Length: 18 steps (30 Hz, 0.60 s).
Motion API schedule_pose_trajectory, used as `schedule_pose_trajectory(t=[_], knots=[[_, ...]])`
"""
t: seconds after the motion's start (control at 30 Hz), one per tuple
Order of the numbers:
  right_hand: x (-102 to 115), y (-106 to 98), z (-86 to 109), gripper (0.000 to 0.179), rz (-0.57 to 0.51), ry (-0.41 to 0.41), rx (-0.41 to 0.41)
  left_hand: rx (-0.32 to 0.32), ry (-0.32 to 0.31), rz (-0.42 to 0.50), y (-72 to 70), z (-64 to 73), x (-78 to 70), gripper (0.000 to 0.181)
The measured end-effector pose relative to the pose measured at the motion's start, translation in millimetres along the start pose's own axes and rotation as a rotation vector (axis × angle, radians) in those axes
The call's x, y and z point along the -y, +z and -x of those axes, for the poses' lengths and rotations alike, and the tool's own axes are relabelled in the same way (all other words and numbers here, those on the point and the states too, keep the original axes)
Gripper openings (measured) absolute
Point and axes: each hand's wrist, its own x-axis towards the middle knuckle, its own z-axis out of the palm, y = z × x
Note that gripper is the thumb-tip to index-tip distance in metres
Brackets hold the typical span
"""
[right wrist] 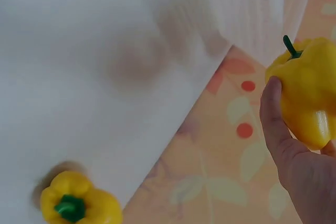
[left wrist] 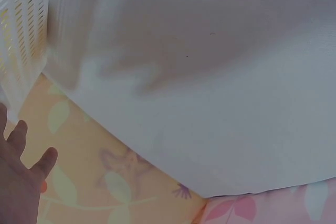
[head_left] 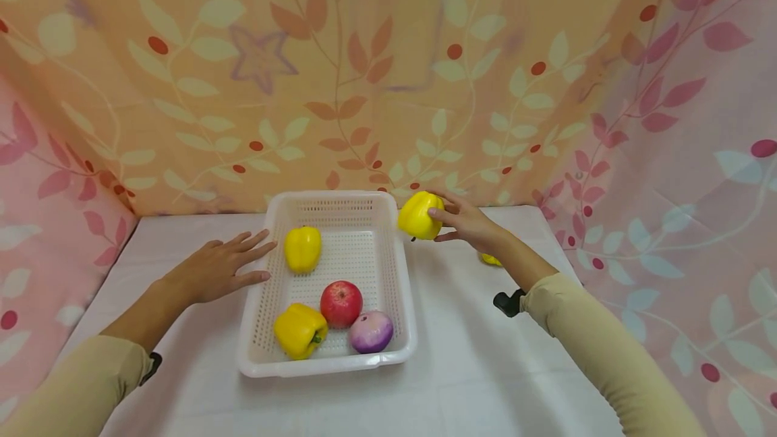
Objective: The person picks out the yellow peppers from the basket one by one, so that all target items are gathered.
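Observation:
My right hand [head_left: 470,222] grips a yellow bell pepper [head_left: 419,216] just past the right rim of a white plastic basket [head_left: 405,309]. In the right wrist view this pepper [right wrist: 310,93] shows its green stem, with the thumb against its side. My left hand [head_left: 224,265], fingers spread and straight, is at the basket's left rim; whether it touches the rim I cannot tell. Inside the basket lie one yellow bell pepper [head_left: 303,249] at the back left, another yellow pepper [head_left: 300,331] at the front left, a red round fruit [head_left: 341,303] and a purple-and-white round vegetable [head_left: 371,332].
Another yellow bell pepper [right wrist: 79,200] lies on the white table [head_left: 461,369] to the right, mostly hidden behind my right forearm in the head view. Patterned cloth [head_left: 388,86] hangs behind the table and along both sides.

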Motion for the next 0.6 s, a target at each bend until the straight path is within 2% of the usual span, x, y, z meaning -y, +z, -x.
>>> schedule_pose_trajectory(t=[0.2, 0.47, 0.6], knots=[[-17.1, -20.3, 2.9, 0.063, 0.011, 0.061, -0.062, 0.011, -0.005, -0.006, 0.5, -0.4, 0.7, 0.076], [-48.9, -38.2, 2.8, 0.061, 0.062, 0.124, -0.124, 0.003, -0.001, -0.007, 0.4, -0.8, 0.3, 0.076], [-64.6, -43.5, 0.4, 0.062, 0.036, 0.175, -0.151, 0.000, -0.002, -0.006, -0.1, -0.7, 0.0, 0.076]])
